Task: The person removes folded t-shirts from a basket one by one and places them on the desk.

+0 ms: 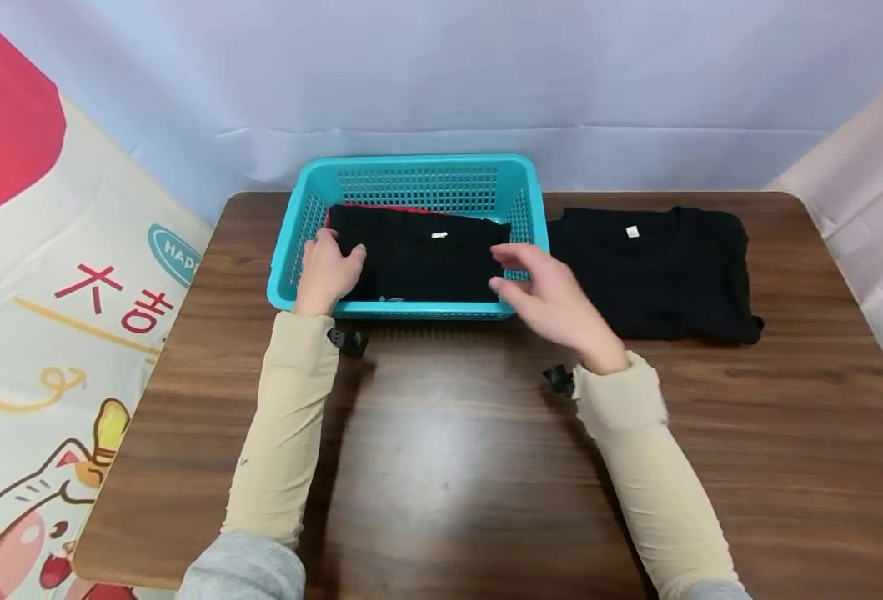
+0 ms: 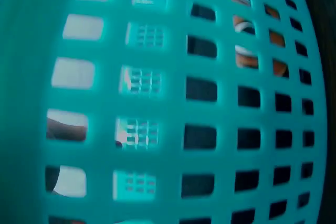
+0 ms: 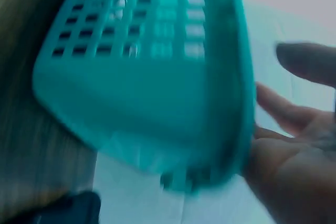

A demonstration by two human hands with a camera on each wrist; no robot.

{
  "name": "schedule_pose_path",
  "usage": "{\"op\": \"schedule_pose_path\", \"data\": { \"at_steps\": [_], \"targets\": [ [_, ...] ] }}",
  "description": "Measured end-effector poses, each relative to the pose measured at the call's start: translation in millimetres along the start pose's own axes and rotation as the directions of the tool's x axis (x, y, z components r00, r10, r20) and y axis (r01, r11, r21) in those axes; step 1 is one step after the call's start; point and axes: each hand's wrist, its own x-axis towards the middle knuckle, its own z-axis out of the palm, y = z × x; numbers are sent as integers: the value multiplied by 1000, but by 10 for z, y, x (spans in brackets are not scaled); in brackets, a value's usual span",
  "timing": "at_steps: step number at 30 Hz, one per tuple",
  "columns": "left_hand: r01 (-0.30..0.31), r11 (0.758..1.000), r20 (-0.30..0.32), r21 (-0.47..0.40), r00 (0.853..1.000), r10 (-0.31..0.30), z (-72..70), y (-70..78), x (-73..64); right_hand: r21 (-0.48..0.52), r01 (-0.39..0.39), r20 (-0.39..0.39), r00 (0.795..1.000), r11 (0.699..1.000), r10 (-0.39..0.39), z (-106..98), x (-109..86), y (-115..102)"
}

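A folded black T-shirt (image 1: 418, 258) with a white neck label lies inside the turquoise plastic basket (image 1: 426, 310). Reaching over the basket's front left rim, my left hand (image 1: 328, 268) touches the shirt's left end, thumb spread away from the fingers. My right hand (image 1: 549, 292) is over the front right corner, its fingers loosely bent and nothing between them. In the right wrist view, the fingers (image 3: 286, 108) show beside the basket rim. The left wrist view is filled by the basket's perforated wall (image 2: 173, 108), which hides the left hand there.
Red cloth (image 1: 381, 207) peeks out behind the black shirt in the basket. Another folded black T-shirt (image 1: 651, 275) lies on the wooden table (image 1: 441, 467) just right of the basket. A white curtain (image 1: 441, 75) hangs behind, and a printed cloth (image 1: 58, 333) covers the left side.
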Motion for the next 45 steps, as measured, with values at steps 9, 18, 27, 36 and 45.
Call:
{"op": "schedule_pose_path", "data": {
  "at_steps": [9,18,27,36,45],
  "targets": [
    [79,997,204,4,976,-78,-42,67,85,-252,-161,11,986,954,169,265,363,-30],
    [155,971,280,-181,955,-101,-147,-5,139,-336,-287,99,937,897,336,250,584,-56],
    [177,979,331,-101,934,-135,-168,-55,162,-412,-384,266,817,826,512,269,709,-63],
    [125,991,368,-39,924,-102,-154,-58,162,-474,-334,390,750,815,534,293,772,-38],
    [194,962,347,-192,930,-118,-141,-68,161,-380,-274,440,786,883,433,291,792,60]
  ]
}}
